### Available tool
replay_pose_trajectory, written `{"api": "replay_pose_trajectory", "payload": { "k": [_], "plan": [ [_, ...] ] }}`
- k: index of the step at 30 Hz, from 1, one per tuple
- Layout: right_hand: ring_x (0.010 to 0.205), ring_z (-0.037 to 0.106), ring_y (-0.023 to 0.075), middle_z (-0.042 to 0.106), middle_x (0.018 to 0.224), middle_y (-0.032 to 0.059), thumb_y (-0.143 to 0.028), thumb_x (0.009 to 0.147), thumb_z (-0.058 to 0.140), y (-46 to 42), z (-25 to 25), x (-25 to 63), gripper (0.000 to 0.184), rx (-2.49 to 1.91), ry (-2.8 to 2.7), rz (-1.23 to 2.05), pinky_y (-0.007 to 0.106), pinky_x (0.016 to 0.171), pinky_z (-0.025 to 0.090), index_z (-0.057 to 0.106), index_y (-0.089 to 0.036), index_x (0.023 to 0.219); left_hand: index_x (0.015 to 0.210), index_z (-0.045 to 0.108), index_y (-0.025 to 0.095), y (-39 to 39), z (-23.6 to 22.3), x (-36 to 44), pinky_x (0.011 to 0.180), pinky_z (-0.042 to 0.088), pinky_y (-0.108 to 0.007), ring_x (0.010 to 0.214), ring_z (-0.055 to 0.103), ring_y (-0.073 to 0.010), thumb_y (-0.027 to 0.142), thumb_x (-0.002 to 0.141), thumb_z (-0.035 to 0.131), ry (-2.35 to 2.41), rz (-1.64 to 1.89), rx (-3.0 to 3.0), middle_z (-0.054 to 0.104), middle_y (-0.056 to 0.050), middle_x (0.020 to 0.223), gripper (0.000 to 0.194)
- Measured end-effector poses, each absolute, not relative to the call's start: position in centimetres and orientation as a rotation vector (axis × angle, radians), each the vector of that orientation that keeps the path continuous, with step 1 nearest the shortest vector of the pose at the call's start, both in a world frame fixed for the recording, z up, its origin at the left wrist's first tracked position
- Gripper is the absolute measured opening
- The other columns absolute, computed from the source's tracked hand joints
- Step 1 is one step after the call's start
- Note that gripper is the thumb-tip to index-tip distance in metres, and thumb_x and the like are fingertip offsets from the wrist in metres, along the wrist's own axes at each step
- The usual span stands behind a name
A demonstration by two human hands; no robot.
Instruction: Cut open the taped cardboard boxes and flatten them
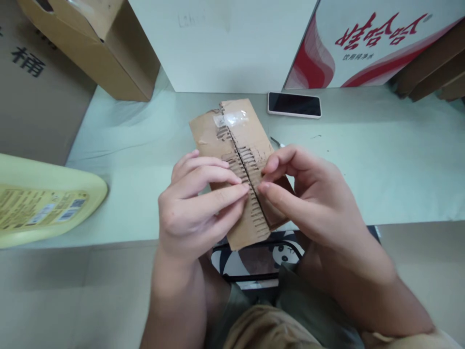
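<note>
- Cardboard (245, 161): one, torn, taped.
- Left hand (199, 203): fingers bunched over cardboard, pinch unclear.
- Right hand (308, 194): fingers curled, thumb close, pinch unclear.
- Phone (294, 105): on the counter (370, 160).

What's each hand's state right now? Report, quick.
Left hand: partly closed over the cardboard; grip cannot be told.
Right hand: partly closed over its right part; grip cannot be told.

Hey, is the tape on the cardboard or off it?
On: the tape lies across the seam at the far end of the cardboard. Whether every edge sticks, I cannot tell.
</note>
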State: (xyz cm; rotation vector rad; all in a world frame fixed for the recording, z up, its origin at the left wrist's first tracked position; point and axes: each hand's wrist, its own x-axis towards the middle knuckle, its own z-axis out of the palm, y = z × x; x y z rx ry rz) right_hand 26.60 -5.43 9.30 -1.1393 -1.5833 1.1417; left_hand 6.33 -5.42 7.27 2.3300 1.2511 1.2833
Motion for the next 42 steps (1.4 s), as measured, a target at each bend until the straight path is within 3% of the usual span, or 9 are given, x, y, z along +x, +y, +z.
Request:
{"api": "replay_pose_trajectory", "payload": {
  "k": [4,10,20,34,38,42],
  "plan": [
    [0.078,0.064,0.0164,0.069,0.086,0.001,-0.012,0.098,0.057,-5.3,9.2,26.8,0.011,-1.15,-1.763,1.101,0.032,0.072,0.053,0.059,-0.023,0.099,0.093,0.08,0.036,-5.3,7.0,6.3,0.101,0.064,-0.051,0.095,0.076,-0.0236,0.022,0.093,0.072,1.28,1.364,2.19,0.08,0.0,0.098,0.016],
    [0.081,0.062,0.018,0.067,0.088,0.0014,-0.011,0.096,0.058,-5.1,9.1,27.3,0.015,-1.142,-1.939,1.001,0.034,0.073,0.048,0.05,-0.024,0.095,0.097,0.081,0.03,-5.4,6.6,6.4,0.106,0.06,-0.052,0.109,0.073,-0.026,0.017,0.09,0.073,1.137,1.281,2.16,0.079,-0.003,0.105,0.017],
    [0.082,0.06,0.0194,0.067,0.086,0.0015,-0.012,0.095,0.057,-4.7,9.2,27.3,0.013,-1.133,-2.138,0.823,0.034,0.072,0.041,0.051,-0.024,0.093,0.081,0.077,0.025,-5.7,6.9,6.8,0.106,0.06,-0.047,0.115,0.071,-0.0259,0.016,0.091,0.07,1.251,1.092,2.076,0.074,-0.006,0.113,0.015],
    [0.082,0.068,0.0208,0.073,0.084,0.0008,-0.013,0.093,0.065,-5.4,9.8,27.3,0.015,-1.229,-2.035,0.716,0.034,0.071,0.05,0.06,-0.024,0.102,0.074,0.072,0.024,-5.7,7.0,7.4,0.106,0.06,-0.047,0.113,0.071,-0.0259,0.013,0.091,0.068,1.281,1.1,2.095,0.075,-0.005,0.11,0.02],
    [0.083,0.067,0.0222,0.072,0.085,0.0034,-0.011,0.096,0.062,-5.3,9.8,27.6,0.013,-1.297,-2.013,0.533,0.038,0.075,0.052,0.062,-0.024,0.092,0.076,0.072,0.024,-5.7,6.7,7.4,0.106,0.06,-0.044,0.113,0.071,-0.0247,0.014,0.092,0.067,1.275,1.148,2.046,0.074,-0.005,0.108,0.019],
    [0.089,0.067,0.0238,0.074,0.091,0.0052,-0.016,0.097,0.065,-5.1,9.4,27.9,0.014,-1.268,-2.069,0.581,0.04,0.081,0.054,0.07,-0.024,0.086,0.081,0.073,0.024,-5.7,6.5,7.4,0.104,0.062,-0.041,0.114,0.071,-0.023,0.015,0.094,0.068,1.23,1.222,1.948,0.073,-0.004,0.109,0.017]
  ]
}}
